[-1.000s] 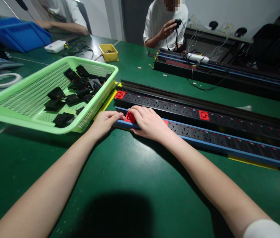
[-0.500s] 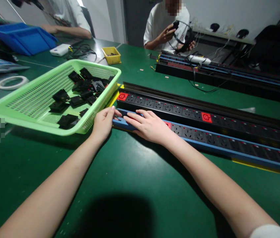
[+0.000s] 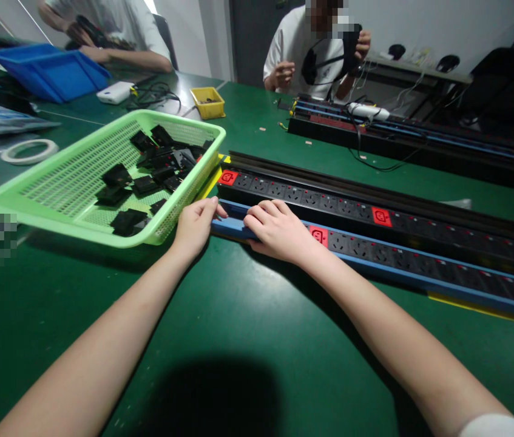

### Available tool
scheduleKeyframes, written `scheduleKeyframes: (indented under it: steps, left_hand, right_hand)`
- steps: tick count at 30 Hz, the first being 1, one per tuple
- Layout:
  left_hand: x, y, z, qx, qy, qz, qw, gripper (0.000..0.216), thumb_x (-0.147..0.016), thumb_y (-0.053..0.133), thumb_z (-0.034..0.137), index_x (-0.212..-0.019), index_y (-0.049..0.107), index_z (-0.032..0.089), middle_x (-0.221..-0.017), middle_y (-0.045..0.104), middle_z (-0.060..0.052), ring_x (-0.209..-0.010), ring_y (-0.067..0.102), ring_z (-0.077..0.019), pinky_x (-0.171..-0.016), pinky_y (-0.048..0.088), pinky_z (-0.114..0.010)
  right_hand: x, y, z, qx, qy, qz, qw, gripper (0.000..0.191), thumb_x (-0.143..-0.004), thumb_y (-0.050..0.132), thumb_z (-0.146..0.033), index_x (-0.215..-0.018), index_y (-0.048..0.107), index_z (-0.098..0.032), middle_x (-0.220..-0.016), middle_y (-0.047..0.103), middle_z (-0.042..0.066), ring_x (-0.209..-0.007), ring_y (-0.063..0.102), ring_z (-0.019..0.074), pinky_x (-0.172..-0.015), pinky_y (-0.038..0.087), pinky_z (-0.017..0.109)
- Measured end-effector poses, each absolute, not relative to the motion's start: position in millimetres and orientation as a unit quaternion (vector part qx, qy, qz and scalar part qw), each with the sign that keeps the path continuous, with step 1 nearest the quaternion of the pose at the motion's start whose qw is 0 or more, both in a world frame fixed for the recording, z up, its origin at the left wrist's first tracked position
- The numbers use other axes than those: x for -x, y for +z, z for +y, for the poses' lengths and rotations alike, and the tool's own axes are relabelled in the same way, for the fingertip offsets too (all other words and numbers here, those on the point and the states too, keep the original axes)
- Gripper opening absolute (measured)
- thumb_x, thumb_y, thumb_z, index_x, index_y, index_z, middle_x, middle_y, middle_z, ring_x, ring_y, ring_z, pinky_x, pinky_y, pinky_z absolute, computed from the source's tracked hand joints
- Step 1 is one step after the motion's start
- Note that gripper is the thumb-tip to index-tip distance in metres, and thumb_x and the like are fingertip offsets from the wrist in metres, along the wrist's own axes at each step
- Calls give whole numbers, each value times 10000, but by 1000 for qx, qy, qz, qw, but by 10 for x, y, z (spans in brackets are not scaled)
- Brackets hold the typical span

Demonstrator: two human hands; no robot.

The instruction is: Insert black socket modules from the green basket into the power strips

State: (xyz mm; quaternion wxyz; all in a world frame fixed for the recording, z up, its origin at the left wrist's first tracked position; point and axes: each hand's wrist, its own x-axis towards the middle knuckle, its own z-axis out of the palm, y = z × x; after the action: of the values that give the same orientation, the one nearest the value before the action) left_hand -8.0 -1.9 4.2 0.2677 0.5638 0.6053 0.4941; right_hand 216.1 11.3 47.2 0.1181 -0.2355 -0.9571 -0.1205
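Note:
A long black power strip with a blue edge (image 3: 420, 270) lies across the green table. My left hand (image 3: 196, 223) is closed around its left end, next to the green basket. My right hand (image 3: 279, 232) rests on top of the strip just to the right, with bent fingers pressing down on the sockets. What lies under those fingers is hidden. A red socket module (image 3: 318, 235) sits in the strip just right of my right hand. A second black strip (image 3: 302, 195) with red sockets lies right behind it.
A green mesh basket (image 3: 79, 226) with several black socket modules (image 3: 125, 221) stands at left. Behind it are a tape roll (image 3: 29, 151), a blue bin (image 3: 51, 73) and a small yellow box (image 3: 210, 102). More strips (image 3: 420, 142) lie at the back. Two people sit across the table.
The red socket module under my right fingers is now covered by the hand, whose fingers flattened and then curled. My left hand has gripped the strip's end. The person opposite has raised a black item.

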Motion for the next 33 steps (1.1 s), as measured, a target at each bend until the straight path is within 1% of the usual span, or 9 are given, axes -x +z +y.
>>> scheduleKeyframes:
  steps: [5, 10, 12, 14, 16, 20, 22, 26, 33]
  left_hand:
    - [56, 82, -66, -593, 493, 593, 231, 438, -974, 474, 439, -698, 683, 170, -722, 667, -43, -707, 601, -163, -725, 447, -280]
    - [-53, 259, -174, -682, 429, 577, 135, 397, -993, 456, 400, -744, 677, 183, -776, 691, -45, -764, 636, -177, -781, 456, -297]
    - [-83, 423, -228, -730, 401, 545, 101, 328, -990, 466, 376, -845, 691, 186, -873, 713, -53, -847, 657, -186, -832, 464, -296]
    - [-67, 647, -287, -764, 379, 517, 80, 260, -965, 518, 370, -1051, 686, 190, -984, 720, -56, -918, 666, -192, -862, 470, -291]
    - [16, 896, -346, -773, 360, 518, 63, 366, -937, 577, 378, -1256, 611, 200, -1040, 716, -44, -942, 669, -190, -869, 472, -284]
    - [381, 1227, -396, -737, 313, 599, 11, 401, -938, 587, 418, -1299, 582, 243, -1039, 707, -1, -895, 667, -165, -782, 461, -247]
    - [608, 1226, -363, -709, 289, 643, -30, 395, -934, 588, 394, -1297, 573, 238, -1065, 703, 3, -876, 658, -151, -789, 460, -241]
    - [935, 1016, -249, -647, 276, 707, -71, 586, -898, 610, 253, -1437, 392, 185, -1164, 701, -38, -878, 646, -138, -832, 465, -248]
    - [985, 888, -164, -638, 174, 748, -59, 551, -878, 638, 358, -1386, 500, 193, -1068, 752, -57, -890, 661, -234, -722, 415, -278]
  right_hand:
    - [-2180, 440, 95, 242, -150, -951, 123, 235, -946, 585, -338, -1062, 623, -137, -1140, 660, 150, -1101, 540, 308, -940, 410, 433]
    - [-2182, 436, 92, 230, -146, -955, 117, 209, -942, 585, -315, -1037, 641, -137, -1102, 669, 145, -1123, 541, 312, -955, 416, 436]
    - [-2179, 444, 95, 236, -141, -954, 119, 227, -944, 584, -327, -1041, 644, -131, -1100, 667, 144, -1126, 544, 317, -946, 423, 433]
    - [-2176, 450, 97, 243, -136, -953, 121, 244, -953, 574, -342, -1042, 646, -128, -1098, 667, 144, -1124, 546, 318, -939, 428, 432]
    - [-2176, 451, 100, 246, -130, -953, 120, 251, -961, 565, -352, -1039, 649, -128, -1100, 668, 147, -1124, 546, 318, -937, 431, 434]
    - [-2183, 449, 106, 247, -120, -955, 116, 253, -958, 577, -361, -1034, 650, -131, -1108, 666, 148, -1132, 541, 316, -927, 437, 429]
    - [-2186, 450, 108, 249, -114, -955, 116, 255, -958, 578, -363, -1033, 650, -130, -1104, 666, 142, -1135, 539, 315, -927, 438, 425]
    - [-2187, 451, 110, 251, -107, -955, 118, 256, -960, 573, -354, -1040, 650, -124, -1103, 666, 141, -1145, 534, 318, -928, 441, 427]
    - [-2177, 465, 110, 247, -101, -957, 116, 252, -956, 583, -342, -1046, 659, -119, -1098, 671, 148, -1149, 531, 318, -928, 449, 433]
